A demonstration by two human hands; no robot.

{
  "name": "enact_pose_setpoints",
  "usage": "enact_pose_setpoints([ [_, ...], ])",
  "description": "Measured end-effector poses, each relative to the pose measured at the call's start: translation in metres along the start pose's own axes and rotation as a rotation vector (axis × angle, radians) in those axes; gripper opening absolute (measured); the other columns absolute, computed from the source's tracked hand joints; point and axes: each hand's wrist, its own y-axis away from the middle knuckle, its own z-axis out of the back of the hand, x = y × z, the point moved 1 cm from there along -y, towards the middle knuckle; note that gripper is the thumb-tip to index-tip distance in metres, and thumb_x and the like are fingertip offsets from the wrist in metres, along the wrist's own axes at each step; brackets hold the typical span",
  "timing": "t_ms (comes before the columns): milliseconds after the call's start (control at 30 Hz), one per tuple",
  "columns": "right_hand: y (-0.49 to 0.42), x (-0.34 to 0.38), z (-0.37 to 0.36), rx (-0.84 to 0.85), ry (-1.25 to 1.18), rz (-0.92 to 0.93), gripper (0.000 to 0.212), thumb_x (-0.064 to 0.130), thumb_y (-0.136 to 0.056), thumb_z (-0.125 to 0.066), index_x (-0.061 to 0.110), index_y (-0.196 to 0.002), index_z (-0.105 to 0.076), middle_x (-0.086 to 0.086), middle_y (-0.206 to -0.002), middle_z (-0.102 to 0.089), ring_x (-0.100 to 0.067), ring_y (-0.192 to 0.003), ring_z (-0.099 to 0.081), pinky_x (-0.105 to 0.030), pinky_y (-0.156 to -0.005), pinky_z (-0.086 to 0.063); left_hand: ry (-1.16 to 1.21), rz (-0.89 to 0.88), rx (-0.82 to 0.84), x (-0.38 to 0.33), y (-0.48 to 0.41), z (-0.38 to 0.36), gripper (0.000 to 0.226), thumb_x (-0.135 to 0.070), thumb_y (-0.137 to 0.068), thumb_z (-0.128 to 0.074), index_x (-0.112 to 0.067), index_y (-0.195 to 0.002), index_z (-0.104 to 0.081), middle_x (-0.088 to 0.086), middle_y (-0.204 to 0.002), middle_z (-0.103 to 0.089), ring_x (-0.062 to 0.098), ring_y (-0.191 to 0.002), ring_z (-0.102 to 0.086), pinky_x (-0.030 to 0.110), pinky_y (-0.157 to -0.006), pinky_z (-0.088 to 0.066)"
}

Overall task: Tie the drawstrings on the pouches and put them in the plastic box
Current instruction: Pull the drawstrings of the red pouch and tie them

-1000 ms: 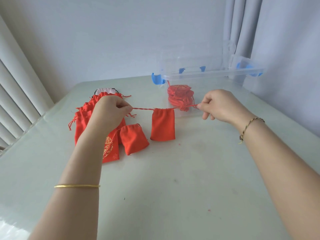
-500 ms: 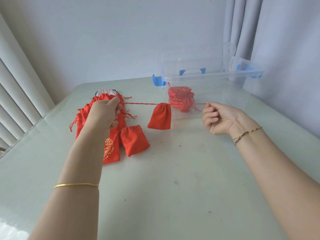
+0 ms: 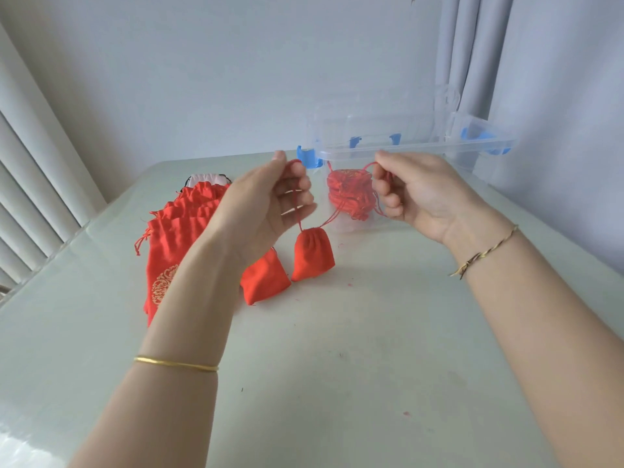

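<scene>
Two hands are up over the table (image 3: 337,383), and between them hangs one small red pouch (image 3: 312,255) with its mouth gathered shut. The left hand (image 3: 266,204) pinches one end of the drawstring (image 3: 332,218) between thumb and forefinger, its other fingers loosely spread. The right hand (image 3: 418,194) pinches the other end the same way, lower fingers curled in. Both cords run down and meet at the pouch's neck in a V. Whether the pouch's bottom touches the table or hangs just clear of it, I cannot tell.

Taking the hanging pouch as the middle of the clock, the plastic box (image 3: 418,151) stands at about 1 o'clock. It is clear-walled with blue clips, and a heap of red pouches (image 3: 349,194) sits inside near its left end. At 8 o'clock, just beside, lies a loose pouch (image 3: 265,282). At 9 to 10 o'clock is a pile of larger red bags (image 3: 179,231), partly behind the left wrist.

The step in hand looks like the tying itself: the mouth is cinched and the ends are held, but no knot shows yet. The next move calls for crossing the two ends and drawing a knot snug against the neck, keeping the cords taut so the mouth stays closed. Then comes a short carry toward 1 o'clock, over the box rim.
</scene>
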Motion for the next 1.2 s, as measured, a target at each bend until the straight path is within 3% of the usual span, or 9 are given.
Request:
enact_pose_setpoints([
  [167,0.015,0.016,-0.018,0.043,0.146,0.201,0.032,0.022,-0.094,-0.051,0.013,-0.065,-0.059,0.004,-0.053,-0.049,-0.009,-0.047,-0.039,-0.019,-0.045,-0.031,-0.344,-0.026,0.096,0.003,0.007,-0.009,0.019,-0.016,-0.089,-0.057,-0.002,-0.099,-0.064,-0.002,-0.068,-0.047,0.007,-0.058,-0.043,0.019,-0.059,-0.04],
  [333,0.019,0.014,-0.029,0.095,0.169,0.264,0.033,0.025,-0.095,-0.048,0.013,-0.067,-0.061,0.002,-0.062,-0.052,-0.008,-0.052,-0.043,-0.02,-0.049,-0.034,-0.554,-0.087,0.105,0.007,0.008,-0.019,0.027,-0.014,-0.087,-0.06,0.011,-0.096,-0.061,0.012,-0.069,-0.039,0.015,-0.06,-0.031,0.024,-0.057,-0.029],
  [433,0.016,0.01,-0.024,0.046,0.155,0.188,0.04,0.034,-0.098,-0.038,0.013,-0.075,-0.063,-0.001,-0.07,-0.057,-0.01,-0.052,-0.046,-0.024,-0.051,-0.035,-0.491,-0.082,0.066,0.007,0.008,-0.018,0.018,-0.01,-0.09,-0.055,0.004,-0.09,-0.066,0.007,-0.064,-0.049,0.011,-0.055,-0.037,0.019,-0.054,-0.033],
  [500,0.015,0.005,-0.019,0.026,0.263,0.102,0.037,0.029,-0.099,-0.036,0.012,-0.079,-0.062,-0.003,-0.072,-0.059,-0.011,-0.052,-0.048,-0.024,-0.051,-0.036,-0.418,-0.067,0.064,0.008,0.006,-0.016,0.016,-0.009,-0.091,-0.053,-0.005,-0.084,-0.067,-0.001,-0.061,-0.052,0.007,-0.052,-0.04,0.016,-0.052,-0.034],
  [667,0.015,-0.005,-0.02,0.221,0.387,-0.11,0.02,0.023,-0.093,-0.046,0.013,-0.087,-0.062,-0.005,-0.081,-0.065,-0.014,-0.064,-0.054,-0.023,-0.057,-0.041,-0.324,-0.051,0.076,0.007,0.004,-0.014,0.019,-0.011,-0.092,-0.051,-0.008,-0.082,-0.067,-0.004,-0.06,-0.054,0.005,-0.052,-0.043,0.013,-0.048,-0.036],
  [767,0.014,-0.007,-0.02,0.229,0.357,-0.097,0.008,0.017,-0.089,-0.056,0.015,-0.083,-0.061,0.0,-0.071,-0.062,-0.01,-0.059,-0.052,-0.019,-0.053,-0.039,-0.283,-0.052,0.083,0.007,0.004,-0.013,0.019,-0.011,-0.093,-0.05,-0.008,-0.083,-0.066,-0.003,-0.061,-0.054,0.006,-0.053,-0.043,0.013,-0.048,-0.037],
  [967,0.011,-0.004,-0.015,0.227,0.258,-0.061,0.02,0.023,-0.092,-0.053,0.013,-0.077,-0.062,0.001,-0.063,-0.06,-0.009,-0.054,-0.049,-0.018,-0.051,-0.038,-0.261,-0.058,0.042,0.008,0.003,-0.013,0.017,-0.01,-0.094,-0.049,-0.009,-0.088,-0.065,-0.003,-0.061,-0.056,0.006,-0.051,-0.045,0.014,-0.048,-0.038],
  [1200,0.014,0.003,-0.016,0.157,0.574,0.066,0.031,0.03,-0.094,-0.049,0.012,-0.08,-0.07,-0.002,-0.063,-0.059,-0.007,-0.047,-0.047,-0.019,-0.048,-0.034,-0.27,-0.069,-0.096,0.01,-0.001,-0.007,0.014,-0.009,-0.092,-0.053,-0.009,-0.091,-0.066,-0.001,-0.068,-0.066,0.005,-0.054,-0.054,0.014,-0.051,-0.044],
])
